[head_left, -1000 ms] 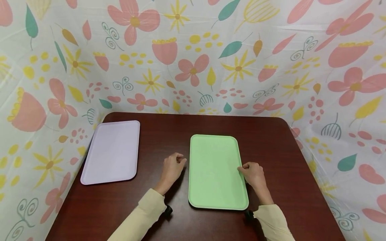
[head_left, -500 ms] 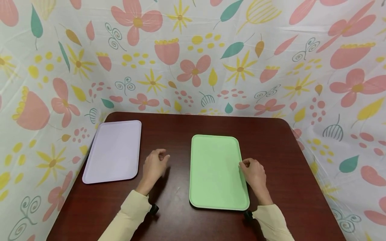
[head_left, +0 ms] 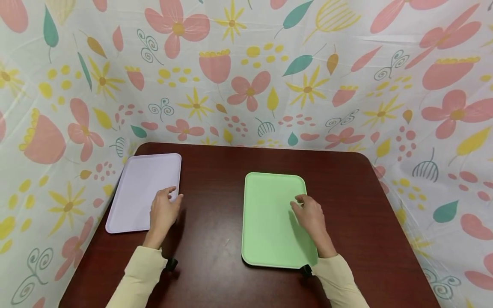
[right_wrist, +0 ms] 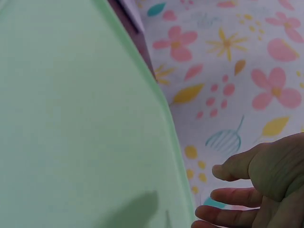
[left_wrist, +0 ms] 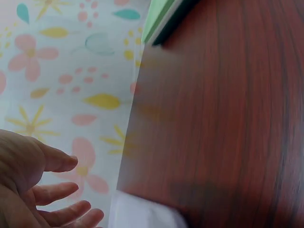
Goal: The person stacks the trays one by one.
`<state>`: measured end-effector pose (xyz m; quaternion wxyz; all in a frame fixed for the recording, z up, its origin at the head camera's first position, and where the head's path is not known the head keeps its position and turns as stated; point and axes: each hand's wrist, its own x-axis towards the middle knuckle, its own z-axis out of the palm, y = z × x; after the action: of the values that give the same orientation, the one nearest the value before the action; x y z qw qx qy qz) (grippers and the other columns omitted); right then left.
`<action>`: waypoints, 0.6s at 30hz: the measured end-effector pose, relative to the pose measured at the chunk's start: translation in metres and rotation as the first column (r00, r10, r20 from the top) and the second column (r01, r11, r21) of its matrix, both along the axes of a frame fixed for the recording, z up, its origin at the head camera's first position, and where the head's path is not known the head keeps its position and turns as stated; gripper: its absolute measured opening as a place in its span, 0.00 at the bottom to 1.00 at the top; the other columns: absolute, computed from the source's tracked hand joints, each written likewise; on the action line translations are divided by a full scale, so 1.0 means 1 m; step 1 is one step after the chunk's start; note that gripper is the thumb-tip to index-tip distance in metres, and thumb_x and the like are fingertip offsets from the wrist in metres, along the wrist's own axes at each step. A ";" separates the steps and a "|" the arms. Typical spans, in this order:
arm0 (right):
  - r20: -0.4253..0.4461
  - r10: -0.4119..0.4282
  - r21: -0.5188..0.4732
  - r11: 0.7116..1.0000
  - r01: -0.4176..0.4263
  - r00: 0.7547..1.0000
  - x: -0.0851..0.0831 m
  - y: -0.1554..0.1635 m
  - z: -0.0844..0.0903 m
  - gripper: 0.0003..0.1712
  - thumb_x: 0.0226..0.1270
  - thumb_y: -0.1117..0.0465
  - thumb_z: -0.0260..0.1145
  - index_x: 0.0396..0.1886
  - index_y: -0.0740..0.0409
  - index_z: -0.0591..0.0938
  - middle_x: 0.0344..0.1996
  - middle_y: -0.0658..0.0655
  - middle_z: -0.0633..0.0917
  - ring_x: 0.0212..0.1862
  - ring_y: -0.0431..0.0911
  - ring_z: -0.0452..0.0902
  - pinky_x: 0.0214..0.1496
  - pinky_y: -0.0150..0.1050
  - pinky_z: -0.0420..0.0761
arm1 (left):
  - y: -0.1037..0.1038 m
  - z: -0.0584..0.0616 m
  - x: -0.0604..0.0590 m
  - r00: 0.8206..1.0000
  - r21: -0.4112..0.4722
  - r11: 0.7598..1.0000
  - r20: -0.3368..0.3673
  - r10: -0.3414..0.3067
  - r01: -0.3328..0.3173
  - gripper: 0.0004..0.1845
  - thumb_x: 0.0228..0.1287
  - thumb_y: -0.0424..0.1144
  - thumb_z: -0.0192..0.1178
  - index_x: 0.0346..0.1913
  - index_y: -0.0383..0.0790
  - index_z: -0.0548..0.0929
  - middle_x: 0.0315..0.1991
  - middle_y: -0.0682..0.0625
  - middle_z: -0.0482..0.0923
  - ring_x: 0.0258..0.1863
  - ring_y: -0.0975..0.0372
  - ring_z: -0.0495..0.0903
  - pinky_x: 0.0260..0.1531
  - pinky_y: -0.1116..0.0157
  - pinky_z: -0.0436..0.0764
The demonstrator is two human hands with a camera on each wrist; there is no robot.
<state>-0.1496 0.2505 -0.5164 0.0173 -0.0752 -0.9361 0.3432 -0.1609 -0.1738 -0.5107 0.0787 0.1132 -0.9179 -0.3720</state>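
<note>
trays: two flat plastic trays lie well apart on the table; they look like the things in hand
table (head_left: 215,265): dark red-brown wood grain with rounded corners, hemmed in by a flowered cloth backdrop (head_left: 246,72) on three sides; it bears both trays
green tray (head_left: 269,239): pale green rectangle with rounded corners and a low raised rim, lying flat right of centre with its long side running away from the person; nothing rests in it
lilac tray (head_left: 135,188): pale lilac, same shape and about the same size, lying flat at the far left edge of the table, slightly skewed; nothing rests in it
step in hand: as i judge it, each hand is reaching for its own tray, with neither tray gripped
left hand (head_left: 163,210): over the near right part of the lilac tray, fingers loosely spread and closed on nothing; whether it touches the rim i cannot tell
right hand (head_left: 308,214): over the right half of the green tray, fingers relaxed and holding nothing; the wrist view shows them apart above the surface
next move: probably calls for fingers curling under a rim, since the trays lie flush with the wood; a thin, smooth edge could slip
</note>
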 end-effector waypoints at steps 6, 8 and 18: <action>-0.053 0.065 -0.029 0.997 -0.067 0.996 -0.007 -0.030 0.003 0.22 0.73 0.58 0.67 0.59 0.68 0.82 0.50 0.67 0.87 0.52 0.61 0.82 0.52 0.59 0.80 | -0.028 0.006 0.004 0.993 -0.033 0.992 0.014 0.120 -0.119 0.25 0.72 0.42 0.62 0.67 0.33 0.78 0.61 0.30 0.76 0.58 0.39 0.78 0.49 0.36 0.75; -0.079 0.089 -0.039 0.995 -0.093 0.993 -0.008 -0.041 0.003 0.21 0.72 0.59 0.68 0.58 0.69 0.82 0.48 0.67 0.87 0.51 0.62 0.83 0.52 0.58 0.80 | -0.038 0.007 0.005 0.989 -0.038 0.989 0.017 0.146 -0.145 0.26 0.72 0.42 0.61 0.68 0.32 0.77 0.62 0.30 0.74 0.59 0.38 0.77 0.50 0.35 0.74; -0.138 0.190 -0.086 0.975 -0.203 0.972 -0.009 -0.101 0.010 0.20 0.70 0.61 0.70 0.58 0.68 0.83 0.46 0.65 0.88 0.50 0.60 0.82 0.52 0.56 0.80 | -0.090 0.002 0.000 0.979 -0.025 0.978 -0.012 0.205 -0.205 0.31 0.71 0.35 0.59 0.71 0.20 0.66 0.66 0.20 0.66 0.66 0.29 0.64 0.65 0.35 0.63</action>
<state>-0.1588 0.1491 -0.5063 0.0397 0.0393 -0.9175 0.3937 -0.1608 -0.2636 -0.5087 0.1226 0.2046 -0.9057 -0.3505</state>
